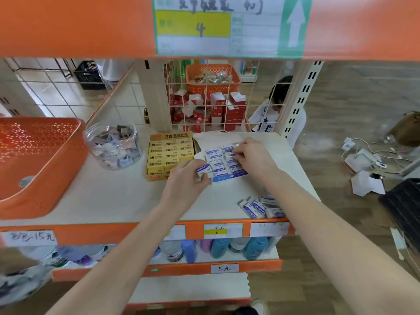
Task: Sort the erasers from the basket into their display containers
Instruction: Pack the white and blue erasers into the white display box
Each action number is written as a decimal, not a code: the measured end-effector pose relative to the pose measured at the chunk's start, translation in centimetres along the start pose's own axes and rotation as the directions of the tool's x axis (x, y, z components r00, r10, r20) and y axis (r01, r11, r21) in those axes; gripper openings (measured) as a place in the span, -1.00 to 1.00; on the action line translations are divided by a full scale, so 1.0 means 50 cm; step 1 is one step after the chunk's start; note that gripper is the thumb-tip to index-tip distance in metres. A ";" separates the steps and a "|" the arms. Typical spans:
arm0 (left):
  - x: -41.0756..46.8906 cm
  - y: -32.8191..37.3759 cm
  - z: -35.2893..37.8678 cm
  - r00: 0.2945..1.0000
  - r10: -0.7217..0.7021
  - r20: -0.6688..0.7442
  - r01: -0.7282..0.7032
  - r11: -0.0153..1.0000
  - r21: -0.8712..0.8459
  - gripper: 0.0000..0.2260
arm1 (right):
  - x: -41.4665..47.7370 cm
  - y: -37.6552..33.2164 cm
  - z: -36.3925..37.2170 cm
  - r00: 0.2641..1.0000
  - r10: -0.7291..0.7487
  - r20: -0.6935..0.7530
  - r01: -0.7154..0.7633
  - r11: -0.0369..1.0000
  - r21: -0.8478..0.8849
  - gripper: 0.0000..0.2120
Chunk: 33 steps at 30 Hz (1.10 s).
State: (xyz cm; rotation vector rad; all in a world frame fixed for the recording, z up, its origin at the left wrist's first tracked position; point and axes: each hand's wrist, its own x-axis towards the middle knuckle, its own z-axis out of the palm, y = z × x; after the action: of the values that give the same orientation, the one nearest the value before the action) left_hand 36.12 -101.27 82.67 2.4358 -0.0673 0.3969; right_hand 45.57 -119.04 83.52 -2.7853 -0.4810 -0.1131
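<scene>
– Erasers first: what do my fingers hold?
– Your left hand (189,180) has its fingers (200,165) curled round one blue-and-white eraser (203,170), just over the near left corner of the blue box (229,178). A second white piece may sit under it, but it is too blurred to say.
– And the other one?
– Your right hand (252,155) reaches over the blue box with bent fingers (238,156), tips down on the packed erasers (216,156). I cannot tell whether they pinch one or only press.
– How many are packed?
– About a dozen show between your hands. The rest lie under them, so there is no sure count.
– What lies further out?
– One yellow box (170,155) stands just left of the blue one. Its erasers run three across and four rows deep, and your left hand hides the near right corner. One clear jar (113,147) stands left of that, full of small jumbled erasers, too many to count. One orange basket (38,162) sits at the left end of the shelf (109,196), cut off by the frame edge. The loose erasers (261,206) lie at the shelf's front right: four or five, overlapping.
</scene>
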 end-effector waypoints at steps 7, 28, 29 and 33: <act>-0.003 -0.008 -0.003 0.998 0.005 -0.059 -0.009 0.998 -0.060 -0.79 | 0.016 -0.018 0.008 0.998 -0.039 -0.049 0.039 0.999 -0.006 -0.81; 0.012 0.043 0.037 0.999 -0.048 -0.017 0.043 0.977 -0.207 -0.78 | -0.104 -0.030 -0.016 0.994 -0.086 -0.061 0.104 0.894 0.436 -0.62; 0.010 0.047 0.039 0.999 -0.047 -0.005 0.044 0.970 -0.241 -0.78 | -0.104 -0.025 -0.017 0.994 -0.081 -0.073 0.105 0.897 0.429 -0.64; 0.008 0.049 0.036 0.997 -0.071 0.011 0.071 0.929 -0.362 -0.80 | -0.103 -0.015 -0.024 0.990 -0.103 -0.100 0.135 0.905 0.404 -0.72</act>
State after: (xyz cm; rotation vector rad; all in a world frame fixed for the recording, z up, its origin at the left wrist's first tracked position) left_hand 36.62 -104.27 82.94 2.0655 -0.0464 0.3225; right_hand 40.46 -120.36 84.20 -2.3307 -0.5807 -0.1286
